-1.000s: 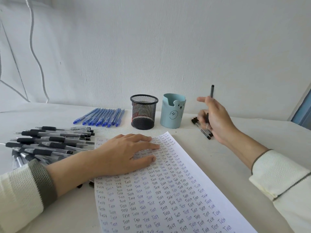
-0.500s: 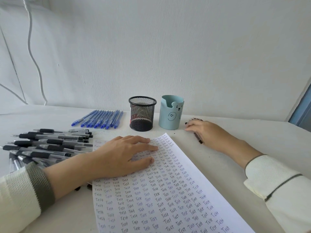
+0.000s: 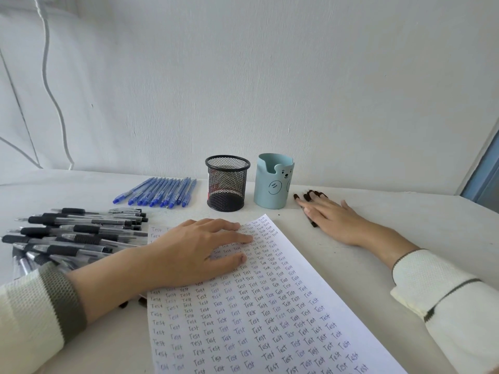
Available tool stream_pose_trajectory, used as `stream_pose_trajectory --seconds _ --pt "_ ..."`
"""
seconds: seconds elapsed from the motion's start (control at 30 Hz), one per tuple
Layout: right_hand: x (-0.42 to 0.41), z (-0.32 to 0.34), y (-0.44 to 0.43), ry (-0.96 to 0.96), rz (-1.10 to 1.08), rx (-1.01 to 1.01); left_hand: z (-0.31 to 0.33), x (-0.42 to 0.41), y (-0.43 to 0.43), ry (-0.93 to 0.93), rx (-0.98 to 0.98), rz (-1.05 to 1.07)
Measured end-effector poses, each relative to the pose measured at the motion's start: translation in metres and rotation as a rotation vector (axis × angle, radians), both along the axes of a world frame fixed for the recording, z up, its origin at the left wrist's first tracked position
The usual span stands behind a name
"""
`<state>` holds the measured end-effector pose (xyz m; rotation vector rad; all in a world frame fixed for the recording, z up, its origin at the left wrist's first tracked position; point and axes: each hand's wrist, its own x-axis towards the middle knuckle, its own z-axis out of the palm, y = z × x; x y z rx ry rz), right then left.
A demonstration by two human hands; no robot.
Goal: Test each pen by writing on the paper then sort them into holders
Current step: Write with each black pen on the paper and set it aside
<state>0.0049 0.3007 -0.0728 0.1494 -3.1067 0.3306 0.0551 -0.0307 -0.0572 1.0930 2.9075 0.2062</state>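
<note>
Right hand (image 3: pixel 329 214) is now lying flat, fingers straight and spread, on a small cluster of black pens (image 3: pixel 313 224) just right of the bear holder (image 3: pixel 272 184). I am seeing no pinch: it is resting on them and clasping nothing. A second ago this hand was holding one pen upright in the air; half a second ago it was already down at the cluster. I am reading that as the tested pen being laid with its group on the table (image 3: pixel 351 279), not dropped into a holder.

Left hand (image 3: pixel 194 252) is pressing the paper (image 3: pixel 270 319) with flat fingers, unchanged across all three frames.

The paper is already carrying rows of "Test" almost to its top edge. The black-grip pen pile (image 3: pixel 75 233) and the blue pen row (image 3: pixel 159 194) are sitting left of the mesh holder (image 3: pixel 227 182). I am judging sorting into holders as not yet begun; the bear holder's inside is hidden.
</note>
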Motion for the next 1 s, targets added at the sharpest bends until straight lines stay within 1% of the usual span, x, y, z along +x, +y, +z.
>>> stream_pose_trajectory --seconds 0.2,0.4,0.43,0.5,0.53,0.57,0.6,0.63,0.67,0.7,0.77,0.8,0.83,0.9,1.0 --pt "-0.006 -0.005 0.006 0.131 -0.026 -0.106 0.000 0.000 0.000 0.007 -0.006 -0.004" --pt "0.000 0.002 0.001 0.120 -0.041 -0.102 -0.002 -0.002 0.000 0.023 0.005 -0.018" --pt "0.001 0.001 0.000 0.163 -0.033 -0.078 -0.003 -0.002 0.000 0.028 0.007 -0.021" --pt "0.004 0.002 -0.008 0.396 0.027 -0.049 -0.004 -0.004 0.000 0.035 0.011 -0.024" --pt "0.006 0.004 -0.016 0.519 0.070 -0.103 -0.004 -0.004 -0.001 0.038 0.012 -0.024" --pt "0.010 0.008 -0.027 0.569 0.114 -0.213 -0.004 -0.004 -0.001 0.038 0.012 -0.022" --pt "0.015 0.013 -0.039 0.536 0.168 -0.342 -0.004 -0.004 -0.001 0.041 0.022 -0.019" --pt "0.020 0.017 -0.051 0.453 0.231 -0.449 -0.004 -0.002 0.000 0.054 0.056 -0.014" --pt "0.023 0.018 -0.061 0.373 0.302 -0.506 -0.004 -0.002 0.001 0.087 0.120 -0.010" --pt "0.026 0.017 -0.068 0.318 0.365 -0.503 -0.003 -0.003 0.001 0.127 0.206 0.006" --pt "0.028 0.011 -0.073 0.255 0.436 -0.418 0.006 -0.012 -0.004 0.219 0.355 0.064" --pt "0.028 0.007 -0.072 0.238 0.450 -0.374 0.012 -0.020 -0.010 0.277 0.383 0.089" --pt "0.027 0.004 -0.070 0.223 0.457 -0.359 0.020 -0.029 -0.019 0.329 0.370 0.121" --pt "0.028 0.001 -0.069 0.200 0.467 -0.408 0.034 -0.049 -0.045 0.390 0.256 0.224" --pt "0.027 -0.001 -0.069 0.176 0.462 -0.461 0.044 -0.075 -0.087 0.408 0.064 0.362"
